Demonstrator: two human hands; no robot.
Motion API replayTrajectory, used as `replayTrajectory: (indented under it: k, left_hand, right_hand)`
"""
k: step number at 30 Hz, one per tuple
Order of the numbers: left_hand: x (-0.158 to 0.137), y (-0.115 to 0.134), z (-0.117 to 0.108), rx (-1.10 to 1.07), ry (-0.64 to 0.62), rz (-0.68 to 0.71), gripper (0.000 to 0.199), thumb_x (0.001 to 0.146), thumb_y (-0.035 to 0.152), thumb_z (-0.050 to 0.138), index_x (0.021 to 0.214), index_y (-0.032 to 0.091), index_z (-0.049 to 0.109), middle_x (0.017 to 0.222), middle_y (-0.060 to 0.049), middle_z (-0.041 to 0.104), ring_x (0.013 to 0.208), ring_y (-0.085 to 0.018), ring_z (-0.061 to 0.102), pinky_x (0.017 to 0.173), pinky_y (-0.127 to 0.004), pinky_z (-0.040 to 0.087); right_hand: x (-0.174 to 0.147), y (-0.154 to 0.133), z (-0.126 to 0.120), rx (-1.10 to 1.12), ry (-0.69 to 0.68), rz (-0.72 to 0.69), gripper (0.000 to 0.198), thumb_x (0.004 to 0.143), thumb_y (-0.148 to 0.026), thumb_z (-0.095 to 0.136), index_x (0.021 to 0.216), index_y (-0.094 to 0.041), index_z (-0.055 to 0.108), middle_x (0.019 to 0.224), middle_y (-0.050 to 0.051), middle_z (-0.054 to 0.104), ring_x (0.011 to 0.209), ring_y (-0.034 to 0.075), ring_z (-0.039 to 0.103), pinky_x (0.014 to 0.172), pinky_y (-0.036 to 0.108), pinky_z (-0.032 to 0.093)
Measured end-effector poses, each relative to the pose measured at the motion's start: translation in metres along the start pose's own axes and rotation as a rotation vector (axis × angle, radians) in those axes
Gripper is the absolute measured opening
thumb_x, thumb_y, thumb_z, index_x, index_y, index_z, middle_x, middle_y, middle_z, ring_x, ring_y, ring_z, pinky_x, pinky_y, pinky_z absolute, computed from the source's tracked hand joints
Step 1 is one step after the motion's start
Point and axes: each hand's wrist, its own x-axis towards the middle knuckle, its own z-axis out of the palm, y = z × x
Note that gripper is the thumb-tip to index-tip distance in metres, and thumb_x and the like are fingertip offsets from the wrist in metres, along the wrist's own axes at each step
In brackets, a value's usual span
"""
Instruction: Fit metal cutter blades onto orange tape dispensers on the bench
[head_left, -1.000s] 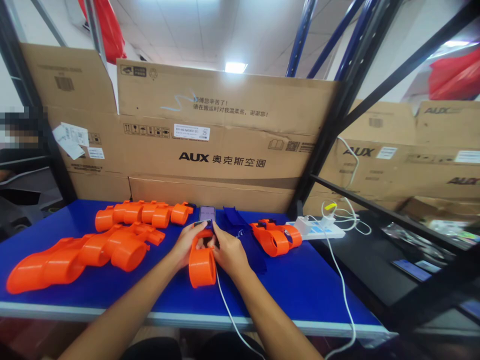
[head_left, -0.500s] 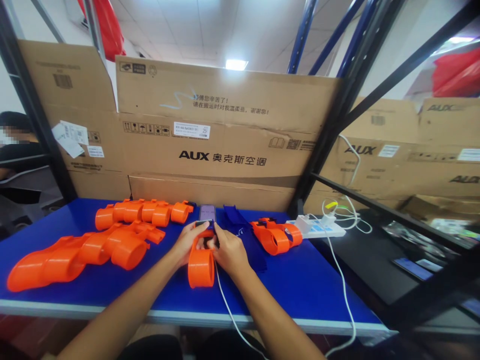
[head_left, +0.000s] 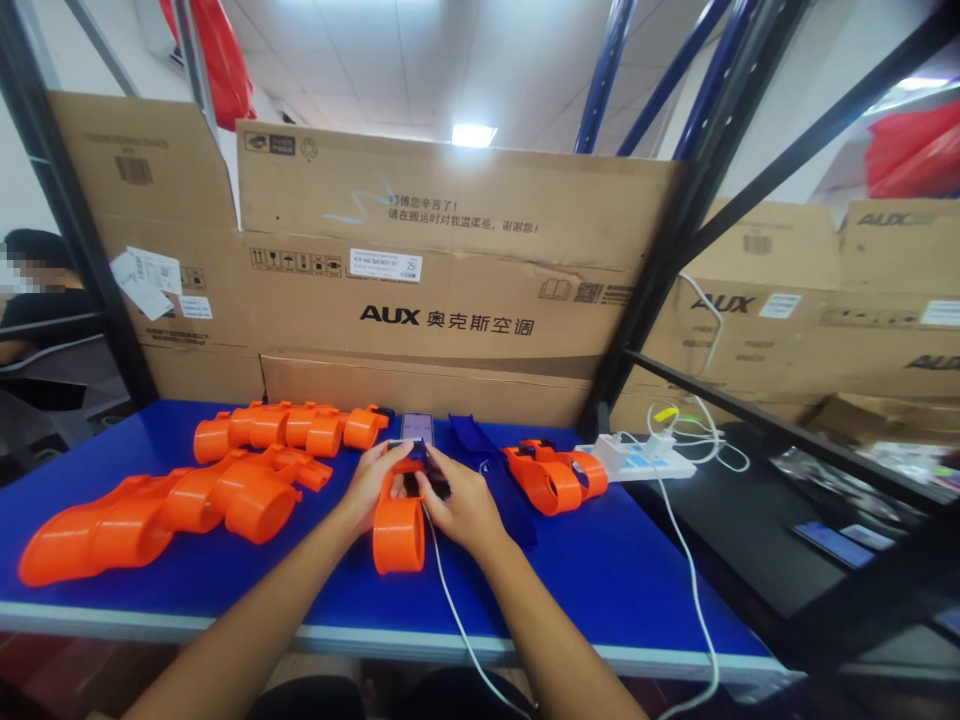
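My left hand is closed around the left side of an orange plastic ring-shaped part, its thumb along the top. From the right, my right hand grips the same part near a small dark blue piece at its upper end. Both sets of fingertips are partly hidden behind the part. The open ring hangs below the hands, over the blue tabletop. A white cable runs down from beside the ring toward the table's front edge.
Several orange ring parts lie in two rows on the left. Another orange part sits at right, beside blue flat pieces and a white power strip. A phone lies behind my hands; cardboard walls the back.
My right hand's fingers have shifted around the upper end of the orange part, with the thumb now lower. The part has moved slightly left; both hands still hold it.
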Motion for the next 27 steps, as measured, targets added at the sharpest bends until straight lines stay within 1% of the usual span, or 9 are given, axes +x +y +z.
replayTrajectory:
  k: [2, 5, 7, 12, 15, 18, 23, 25, 27]
  left_hand:
    - [-0.001, 0.001, 0.000, 0.030, -0.010, 0.025, 0.038, 0.075, 0.051, 0.080, 0.083, 0.019, 0.060, 0.039, 0.008, 0.048, 0.031, -0.009, 0.043, 0.040, -0.021, 0.034]
    - [-0.002, 0.000, 0.000, 0.103, -0.030, 0.067, 0.037, 0.076, 0.051, 0.079, 0.081, 0.019, 0.060, 0.038, 0.008, 0.047, 0.030, -0.009, 0.041, 0.039, -0.021, 0.033]
    - [-0.002, -0.001, 0.000, 0.160, -0.046, 0.094, 0.038, 0.076, 0.052, 0.079, 0.080, 0.019, 0.060, 0.038, 0.008, 0.046, 0.029, -0.009, 0.040, 0.038, -0.021, 0.033]
    - [-0.007, 0.000, 0.003, 0.274, -0.072, 0.167, 0.038, 0.077, 0.053, 0.078, 0.081, 0.019, 0.061, 0.038, 0.007, 0.048, 0.029, -0.010, 0.042, 0.037, -0.022, 0.033]
    - [-0.012, 0.004, 0.006, 0.264, -0.082, 0.172, 0.037, 0.078, 0.053, 0.077, 0.083, 0.019, 0.062, 0.039, 0.008, 0.049, 0.030, -0.010, 0.042, 0.038, -0.022, 0.035]
    - [-0.016, 0.007, 0.008, 0.244, -0.096, 0.166, 0.036, 0.079, 0.052, 0.077, 0.084, 0.019, 0.062, 0.040, 0.008, 0.049, 0.031, -0.009, 0.043, 0.039, -0.021, 0.036]
    - [-0.011, 0.005, 0.003, 0.224, -0.115, 0.157, 0.035, 0.079, 0.050, 0.077, 0.083, 0.019, 0.061, 0.039, 0.008, 0.048, 0.030, -0.009, 0.042, 0.037, -0.021, 0.034]
    - [-0.008, 0.005, 0.001, 0.181, -0.136, 0.130, 0.036, 0.078, 0.050, 0.077, 0.082, 0.019, 0.060, 0.038, 0.008, 0.046, 0.028, -0.009, 0.040, 0.036, -0.021, 0.032]
    - [-0.007, 0.005, 0.001, 0.131, -0.170, 0.105, 0.037, 0.077, 0.050, 0.078, 0.083, 0.018, 0.060, 0.039, 0.008, 0.047, 0.028, -0.008, 0.039, 0.036, -0.021, 0.032]
  right_hand:
    - [0.001, -0.001, -0.003, 0.092, 0.005, 0.031, 0.051, 0.093, -0.030, 0.061, 0.142, -0.019, 0.055, 0.110, 0.011, 0.076, 0.091, 0.022, 0.075, 0.082, 0.034, 0.063]
    - [0.002, -0.003, -0.005, 0.170, 0.035, 0.067, 0.043, 0.092, -0.030, 0.062, 0.134, -0.021, 0.061, 0.109, 0.010, 0.076, 0.088, 0.021, 0.076, 0.079, 0.032, 0.064]
    - [0.002, -0.003, -0.006, 0.164, 0.046, 0.075, 0.038, 0.091, -0.027, 0.061, 0.129, -0.021, 0.064, 0.105, 0.008, 0.077, 0.087, 0.021, 0.076, 0.078, 0.031, 0.063]
    - [-0.001, 0.000, -0.006, 0.044, 0.029, 0.054, 0.031, 0.090, -0.025, 0.059, 0.120, -0.018, 0.066, 0.089, 0.007, 0.075, 0.077, 0.020, 0.073, 0.073, 0.029, 0.060]
    - [-0.001, 0.000, -0.006, 0.019, 0.027, 0.017, 0.029, 0.093, -0.026, 0.056, 0.119, -0.017, 0.065, 0.088, 0.008, 0.074, 0.075, 0.020, 0.071, 0.071, 0.029, 0.059]
    - [-0.001, 0.000, -0.007, 0.019, 0.036, -0.008, 0.031, 0.094, -0.026, 0.055, 0.122, -0.016, 0.063, 0.093, 0.009, 0.075, 0.077, 0.020, 0.071, 0.071, 0.030, 0.059]
    - [0.001, -0.003, -0.010, 0.045, 0.047, -0.014, 0.032, 0.095, -0.028, 0.054, 0.124, -0.017, 0.063, 0.098, 0.010, 0.075, 0.081, 0.021, 0.071, 0.075, 0.033, 0.058]
    - [0.002, -0.004, -0.014, 0.089, 0.054, 0.027, 0.027, 0.098, -0.026, 0.049, 0.117, -0.018, 0.065, 0.092, 0.007, 0.075, 0.076, 0.020, 0.070, 0.072, 0.031, 0.056]
    - [0.004, -0.005, -0.017, 0.132, 0.065, 0.069, 0.026, 0.100, -0.024, 0.044, 0.107, -0.020, 0.068, 0.084, 0.005, 0.073, 0.070, 0.017, 0.068, 0.069, 0.028, 0.054]
